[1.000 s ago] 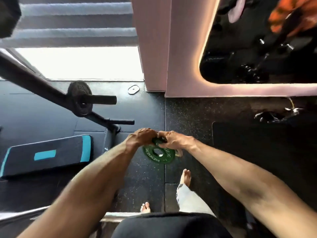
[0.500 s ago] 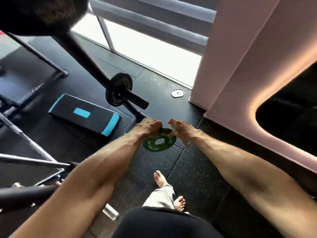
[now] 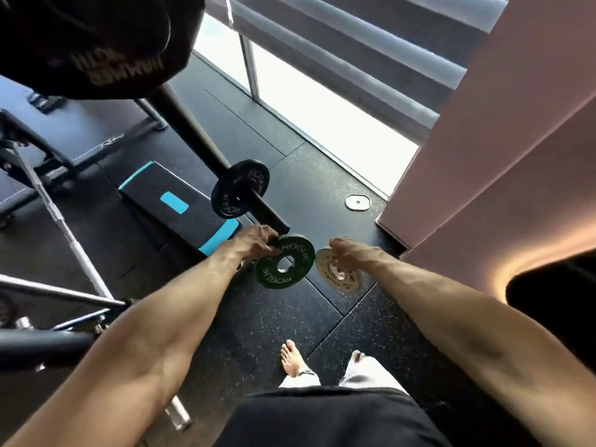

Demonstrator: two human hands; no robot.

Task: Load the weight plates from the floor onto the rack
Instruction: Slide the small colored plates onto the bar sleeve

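Observation:
My left hand [image 3: 258, 241] grips the upper left rim of a small green plate [image 3: 285, 261] lettered ROGUE, held in the air just below the tip of a black rack peg [image 3: 269, 214]. A small black plate [image 3: 240, 188] sits further up on that peg. My right hand [image 3: 346, 251] pinches the top edge of a small pale plate [image 3: 340, 274], a little to the right of the green one. A big black plate [image 3: 93, 43] fills the top left corner, very close to the camera.
A black step board with teal ends [image 3: 180, 204] lies on the floor left of the peg. A steel barbell [image 3: 67, 233] and rack tubes cross the left side. A pink wall corner [image 3: 477, 156] stands at right, with a round floor fitting [image 3: 357, 201] near it. My bare feet [image 3: 292, 358] are below.
The two plates, held together in front of me a second ago, are now apart, one in each hand. My view has swung left and closer to the rack peg.

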